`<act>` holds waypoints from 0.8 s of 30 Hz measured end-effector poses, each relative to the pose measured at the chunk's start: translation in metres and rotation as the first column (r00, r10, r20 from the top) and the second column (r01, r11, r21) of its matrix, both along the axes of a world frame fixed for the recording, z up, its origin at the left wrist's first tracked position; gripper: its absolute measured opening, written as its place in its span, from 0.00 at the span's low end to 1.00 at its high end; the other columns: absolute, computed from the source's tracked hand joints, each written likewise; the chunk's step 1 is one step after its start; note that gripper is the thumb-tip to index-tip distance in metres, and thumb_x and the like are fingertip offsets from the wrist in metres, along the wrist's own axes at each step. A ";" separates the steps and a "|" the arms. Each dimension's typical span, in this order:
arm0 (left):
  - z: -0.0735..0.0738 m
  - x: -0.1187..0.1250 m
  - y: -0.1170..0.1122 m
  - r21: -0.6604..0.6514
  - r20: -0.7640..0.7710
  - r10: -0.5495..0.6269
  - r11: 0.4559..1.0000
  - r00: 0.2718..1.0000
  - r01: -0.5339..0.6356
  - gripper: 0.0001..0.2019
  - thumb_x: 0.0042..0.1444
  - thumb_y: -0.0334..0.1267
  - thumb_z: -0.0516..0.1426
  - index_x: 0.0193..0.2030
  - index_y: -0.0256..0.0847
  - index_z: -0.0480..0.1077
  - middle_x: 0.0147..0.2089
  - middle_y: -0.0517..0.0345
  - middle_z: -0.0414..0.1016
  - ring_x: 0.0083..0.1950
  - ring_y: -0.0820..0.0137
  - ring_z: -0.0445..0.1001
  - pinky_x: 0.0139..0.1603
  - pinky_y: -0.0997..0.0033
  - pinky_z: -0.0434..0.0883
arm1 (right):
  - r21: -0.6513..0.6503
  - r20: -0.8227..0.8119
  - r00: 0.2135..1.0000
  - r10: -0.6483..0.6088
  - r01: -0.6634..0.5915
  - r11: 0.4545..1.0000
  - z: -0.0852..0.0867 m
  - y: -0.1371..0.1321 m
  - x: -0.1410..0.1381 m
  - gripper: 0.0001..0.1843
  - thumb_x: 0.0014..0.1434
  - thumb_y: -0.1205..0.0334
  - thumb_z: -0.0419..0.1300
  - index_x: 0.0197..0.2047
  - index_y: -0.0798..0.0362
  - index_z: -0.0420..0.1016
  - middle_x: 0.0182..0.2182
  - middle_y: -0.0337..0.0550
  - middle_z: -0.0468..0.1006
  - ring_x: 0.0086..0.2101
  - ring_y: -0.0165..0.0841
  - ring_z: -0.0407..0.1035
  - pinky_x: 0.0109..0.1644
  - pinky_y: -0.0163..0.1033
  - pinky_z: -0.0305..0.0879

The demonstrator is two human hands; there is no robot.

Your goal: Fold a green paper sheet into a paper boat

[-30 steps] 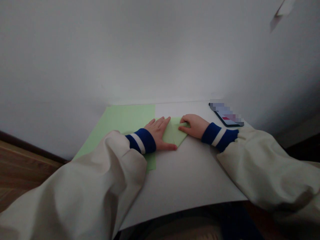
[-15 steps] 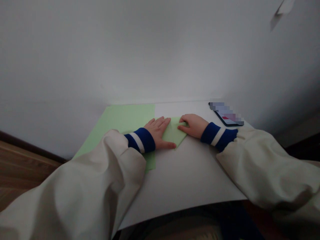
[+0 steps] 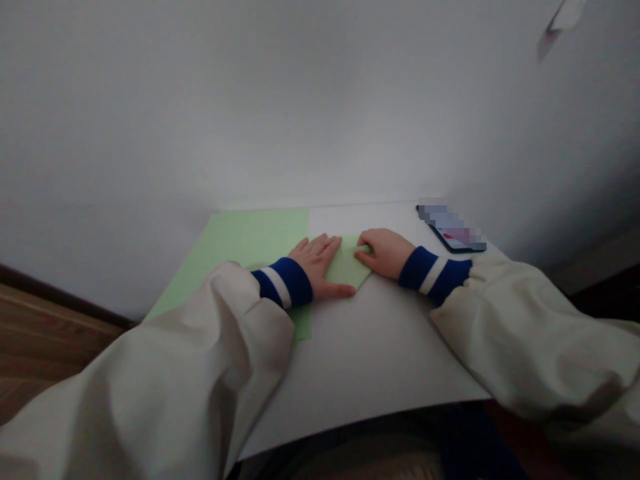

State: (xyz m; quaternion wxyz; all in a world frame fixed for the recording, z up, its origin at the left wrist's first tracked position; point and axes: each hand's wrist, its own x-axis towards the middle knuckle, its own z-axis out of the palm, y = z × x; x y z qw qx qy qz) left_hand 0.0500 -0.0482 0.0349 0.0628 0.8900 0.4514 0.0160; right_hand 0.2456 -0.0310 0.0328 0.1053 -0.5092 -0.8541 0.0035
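Green folded paper (image 3: 347, 268) under left grip (image 3: 319, 270), right edge pinched in right grip (image 3: 387, 253).

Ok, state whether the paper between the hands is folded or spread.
Folded: the green paper has a slanted edge and pinched flap.

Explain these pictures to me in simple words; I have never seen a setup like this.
There is no machine here: a person works with two bare hands. The view comes from a camera worn on the person's head, looking forward and down, so the pale sleeves reach in from the bottom corners.

On the white tabletop lies a large area of green paper at the left, and a phone at the far right, its screen blurred out.

Between the hands is a smaller folded green piece. The left hand lies spread flat on it, while the right hand pinches its right edge between thumb and fingers.
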 end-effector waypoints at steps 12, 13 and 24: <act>-0.002 0.000 -0.002 0.037 0.014 0.009 0.999 1.000 -0.010 0.57 0.38 0.72 0.49 0.66 0.29 0.44 0.67 0.37 0.47 0.68 0.50 0.45 0.65 0.49 0.44 | 0.005 0.033 0.999 -0.020 0.019 1.000 0.005 -0.003 -0.003 0.11 0.56 0.56 0.51 0.35 0.55 0.69 0.35 0.49 0.75 0.36 0.37 0.67 0.40 0.39 0.58; -0.002 0.000 -0.001 0.038 0.016 0.008 0.999 1.000 -0.009 0.57 0.38 0.71 0.50 0.66 0.29 0.44 0.67 0.38 0.47 0.68 0.50 0.45 0.65 0.48 0.44 | 0.006 0.030 0.999 -0.021 0.021 1.000 0.005 -0.003 -0.003 0.11 0.56 0.56 0.51 0.35 0.55 0.69 0.35 0.49 0.75 0.36 0.37 0.67 0.40 0.39 0.59; -0.002 -0.002 -0.002 0.043 -0.021 -0.037 0.998 0.999 0.038 0.51 0.41 0.71 0.50 0.67 0.40 0.47 0.69 0.43 0.45 0.68 0.48 0.43 0.64 0.43 0.44 | 0.022 0.021 0.999 -0.031 0.030 0.999 0.003 -0.002 -0.003 0.12 0.56 0.55 0.51 0.34 0.54 0.69 0.34 0.48 0.75 0.36 0.36 0.66 0.39 0.39 0.58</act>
